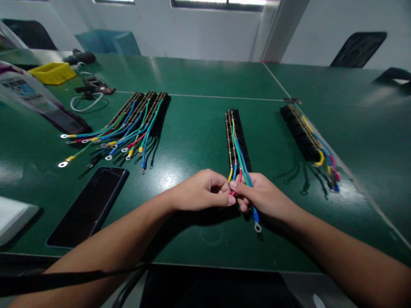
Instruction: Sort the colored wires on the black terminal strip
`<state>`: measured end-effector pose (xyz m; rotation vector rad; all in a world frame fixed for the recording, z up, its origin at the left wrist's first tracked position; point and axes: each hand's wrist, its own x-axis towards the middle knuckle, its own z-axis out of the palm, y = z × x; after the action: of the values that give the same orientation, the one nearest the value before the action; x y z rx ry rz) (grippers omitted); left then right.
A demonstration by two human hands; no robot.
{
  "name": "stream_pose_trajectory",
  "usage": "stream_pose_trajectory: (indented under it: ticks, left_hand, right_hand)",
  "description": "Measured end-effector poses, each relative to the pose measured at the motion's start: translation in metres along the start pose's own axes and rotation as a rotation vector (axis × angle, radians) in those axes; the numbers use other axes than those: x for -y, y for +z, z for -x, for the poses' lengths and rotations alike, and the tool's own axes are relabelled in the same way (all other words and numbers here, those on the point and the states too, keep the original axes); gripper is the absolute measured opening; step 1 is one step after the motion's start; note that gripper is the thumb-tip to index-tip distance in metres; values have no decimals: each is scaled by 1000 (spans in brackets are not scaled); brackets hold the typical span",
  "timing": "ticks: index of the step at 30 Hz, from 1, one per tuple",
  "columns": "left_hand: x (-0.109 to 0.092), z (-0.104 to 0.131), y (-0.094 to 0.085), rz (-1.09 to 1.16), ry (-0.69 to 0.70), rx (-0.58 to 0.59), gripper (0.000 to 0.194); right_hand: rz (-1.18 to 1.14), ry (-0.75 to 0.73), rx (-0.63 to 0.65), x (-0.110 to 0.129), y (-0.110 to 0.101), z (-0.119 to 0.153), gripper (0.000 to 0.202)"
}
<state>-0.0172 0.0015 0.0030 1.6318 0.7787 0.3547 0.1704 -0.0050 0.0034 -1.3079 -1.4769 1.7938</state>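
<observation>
A black terminal strip (pixel 239 137) with yellow, blue, green and red wires lies on the green table (pixel 192 141), its wired end toward me. My left hand (pixel 208 190) pinches the red wire's end between thumb and finger. Around the bundle of coloured wires (pixel 245 171) my right hand (pixel 261 192) is closed, its thumb tip close to my left fingers. A blue-sleeved ring lug (pixel 257 226) hangs out below my right hand. The other wire ends are hidden by my fingers.
Several wired strips (pixel 141 111) lie at the left, and another strip (pixel 302 132) at the right. A phone (pixel 88 207) rests near the front left. Behind are a labelled bag (pixel 41 96), a yellow tray (pixel 53 73) and a white cable (pixel 86 102).
</observation>
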Motion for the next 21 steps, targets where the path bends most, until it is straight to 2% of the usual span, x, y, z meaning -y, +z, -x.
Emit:
stream_pose_trajectory:
  ticks: [7,12,21]
  left_hand:
    - [1,-1,7,-165,19,-138,22]
    - [1,-1,7,-146,39,-122,29]
    - [2,-3,12,-113,18,-159,20]
  right_hand:
    - [-26,-19,8,0,-1,1,20]
    - [-29,-11,-16,1,-1,1,19]
    - [-24,-35,32,-3,-2,0,20]
